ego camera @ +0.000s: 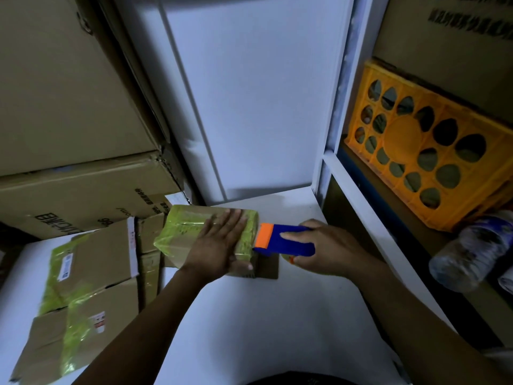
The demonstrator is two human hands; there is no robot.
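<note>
On the white table [277, 329] the small box [177, 254], wrapped for the most part in yellow-green tape [183, 218], lay directly under the fingers [233, 220] of the left hand [219, 245]. They were straight, a little apart and pressed flat on its top, with the thumb down on the near side. The right hand [327, 251] was clamped around the blue and orange tape dispenser [280, 240], with the index finger stretched along the top. The orange mouth of the tool touched the box edge just beside the left fingertips. We judged that the step was laying a strip of tape over this end. To do it well, we thought, the flat hand should hold the box firm so that it cannot slide. The dispenser should be pulled low and straight, with the tape tight, before cutting at the edge. For moving, the largest open room was the bare table on the wrist side of both hands. Beyond the fingertips the white wall panel [258, 93] stood near. The big cartons [69, 93] and the taped parcels [91, 273] closed the side outward of the left fingers. The shelf post [358, 207], the orange crate [424, 151] and the plastic bottle [472, 251] closed the side outward of the right knuckles, so a long pull there looked tight.
</note>
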